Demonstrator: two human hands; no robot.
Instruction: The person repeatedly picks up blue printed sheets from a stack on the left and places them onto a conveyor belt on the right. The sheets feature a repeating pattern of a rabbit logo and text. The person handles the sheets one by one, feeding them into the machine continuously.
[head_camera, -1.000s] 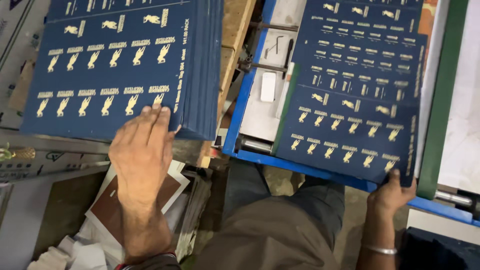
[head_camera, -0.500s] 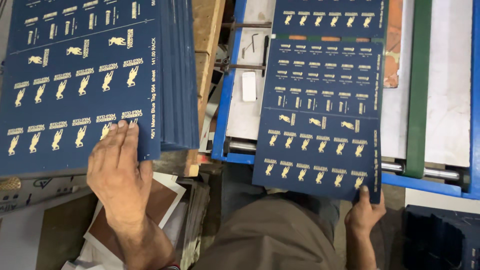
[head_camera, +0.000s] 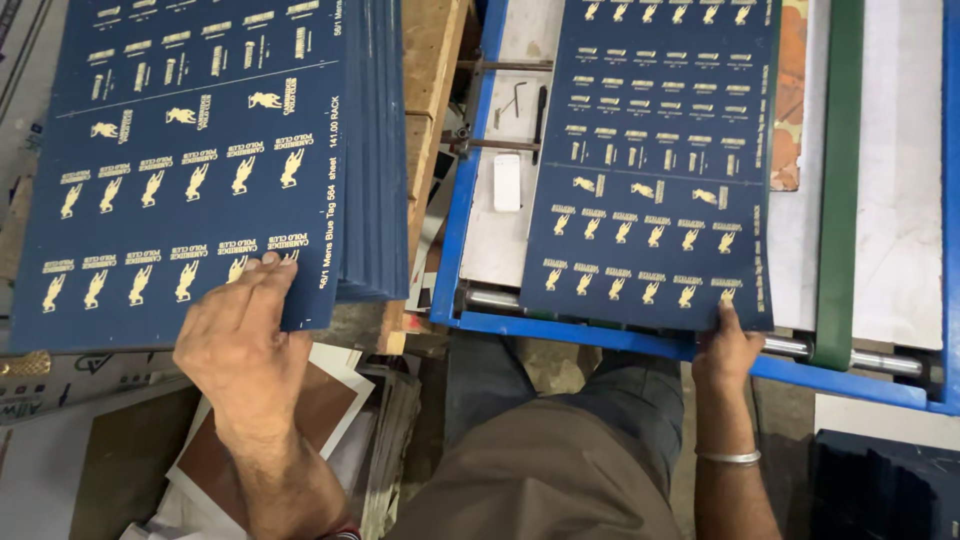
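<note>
Left hand (head_camera: 240, 335) lies flat, fingers spread, pressing on the near corner of the top sheet of a stack of dark blue card sheets printed with rows of gold figures (head_camera: 200, 170); stack sits on a wooden table (head_camera: 430, 90). Right hand (head_camera: 725, 352) pinches the near edge of a single dark blue printed sheet (head_camera: 655, 170), which lies on the blue-framed press bed (head_camera: 600, 335). A green bar (head_camera: 838, 180) runs just right of that sheet.

Blue metal frame (head_camera: 600, 335) runs just above the right hand, bordering a pale flat bed (head_camera: 900, 180). Green bar (head_camera: 838, 180) stands upright right of that hand. Wooden plank (head_camera: 430, 90) lies between the hands. Loose paper sheets (head_camera: 340, 400) lie below the left hand.
</note>
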